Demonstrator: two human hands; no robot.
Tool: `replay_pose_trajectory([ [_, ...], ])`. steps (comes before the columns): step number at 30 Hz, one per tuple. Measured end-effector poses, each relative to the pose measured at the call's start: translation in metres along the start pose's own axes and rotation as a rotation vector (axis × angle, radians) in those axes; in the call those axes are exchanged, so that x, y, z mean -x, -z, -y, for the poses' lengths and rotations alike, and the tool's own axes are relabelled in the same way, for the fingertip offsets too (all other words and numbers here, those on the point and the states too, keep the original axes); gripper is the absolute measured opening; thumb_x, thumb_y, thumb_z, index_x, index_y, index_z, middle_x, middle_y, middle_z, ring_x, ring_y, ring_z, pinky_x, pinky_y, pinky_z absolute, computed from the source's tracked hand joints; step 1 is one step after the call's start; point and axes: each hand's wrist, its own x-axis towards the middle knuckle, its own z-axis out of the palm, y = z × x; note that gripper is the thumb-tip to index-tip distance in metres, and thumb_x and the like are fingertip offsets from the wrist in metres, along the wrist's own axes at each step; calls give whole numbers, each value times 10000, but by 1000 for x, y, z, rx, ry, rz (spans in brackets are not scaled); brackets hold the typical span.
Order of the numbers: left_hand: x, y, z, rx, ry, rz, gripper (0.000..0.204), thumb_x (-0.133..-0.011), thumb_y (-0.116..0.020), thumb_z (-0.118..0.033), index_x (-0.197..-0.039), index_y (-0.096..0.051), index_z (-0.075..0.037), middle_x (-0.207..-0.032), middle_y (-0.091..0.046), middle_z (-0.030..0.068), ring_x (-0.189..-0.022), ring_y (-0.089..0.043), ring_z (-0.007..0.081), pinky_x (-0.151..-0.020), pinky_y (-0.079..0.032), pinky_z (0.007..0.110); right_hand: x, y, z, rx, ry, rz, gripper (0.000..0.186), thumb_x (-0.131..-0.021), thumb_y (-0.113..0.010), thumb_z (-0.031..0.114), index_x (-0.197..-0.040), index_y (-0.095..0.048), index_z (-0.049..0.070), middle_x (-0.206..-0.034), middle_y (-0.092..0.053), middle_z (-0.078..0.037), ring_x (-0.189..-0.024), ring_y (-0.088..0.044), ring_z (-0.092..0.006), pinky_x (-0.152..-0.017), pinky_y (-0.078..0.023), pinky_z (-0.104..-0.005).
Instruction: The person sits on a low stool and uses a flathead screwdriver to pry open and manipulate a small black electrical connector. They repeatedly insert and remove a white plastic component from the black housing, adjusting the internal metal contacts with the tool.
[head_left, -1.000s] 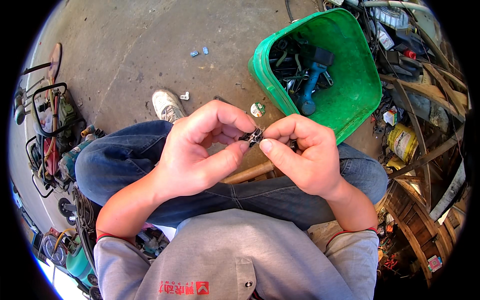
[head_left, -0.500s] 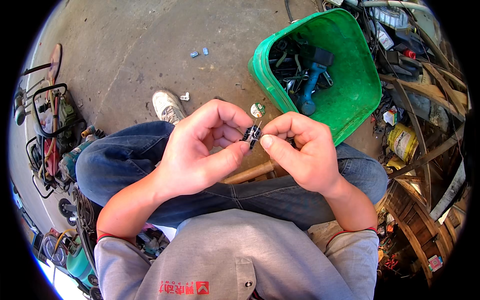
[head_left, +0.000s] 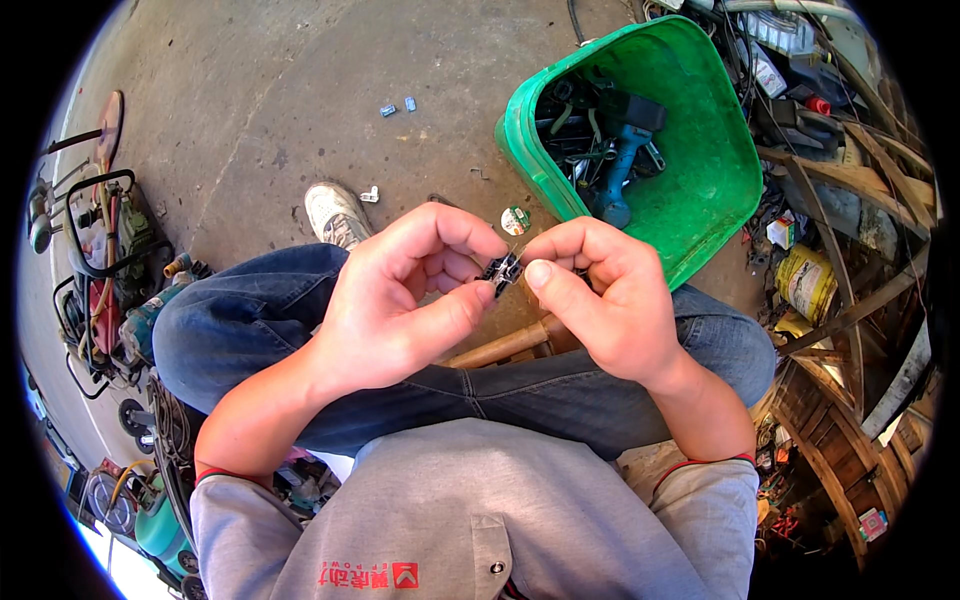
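Above my lap, my left hand (head_left: 400, 300) pinches a small black part (head_left: 501, 270) with bright metal pieces in it between thumb and fingers. Thin metal prongs stick up from the part's far side. My right hand (head_left: 605, 300) is closed right beside it, thumb and forefinger pressed together at the part's right edge. What those fingertips grip there is too small to make out. On the floor just beyond the hands lies a small round piece (head_left: 515, 220) in white and green.
A green plastic bin (head_left: 690, 190) with a blue power tool (head_left: 628, 165) and other hand tools stands ahead right. Two small blue pieces (head_left: 389, 110) and a white bracket (head_left: 371, 195) lie on the concrete. Wood scraps and a yellow bucket (head_left: 806, 283) crowd the right; machinery (head_left: 105, 260) stands left.
The black part has tilted slightly between my fingers, and its metal prongs now lean nearer my right forefinger. My right fingertips have shifted slightly; my left hand stays nearly in place.
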Motion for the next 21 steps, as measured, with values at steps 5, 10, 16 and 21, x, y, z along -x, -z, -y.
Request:
replay_pose_trajectory([
  [5,0,0,-2,-20,30,19,248,-838,-579,78,-1078,-524,41,-973,-597,78,-861,-614,109,-780,-518,243,-3,0,0,-3,21,17,101,-882,-624,79,-899,-632,-21,-798,-601,-11,-701,-523,-43,-614,-427,-210],
  [10,1,-1,-3,-21,41,16,233,-852,-538,80,-1082,-537,43,-973,-598,77,-855,-629,118,-762,-530,242,-2,2,-2,0,17,19,101,-885,-624,84,-889,-631,-17,-784,-603,-4,-698,-519,-39,-611,-426,-210],
  [16,0,2,-1,-48,21,5,244,-849,-521,88,-1086,-557,41,-985,-598,75,-850,-627,117,-750,-530,243,-2,2,-1,-13,-14,17,93,-870,-633,79,-864,-627,-14,-778,-604,-2,-689,-512,-34,-603,-421,-207],
  [21,-2,3,-3,14,99,-13,247,-841,-564,61,-1086,-566,25,-987,-597,57,-839,-600,96,-743,-507,234,-2,1,-3,-12,-48,8,91,-856,-645,80,-854,-628,-9,-761,-601,0,-679,-509,-31,-597,-418,-205],
])
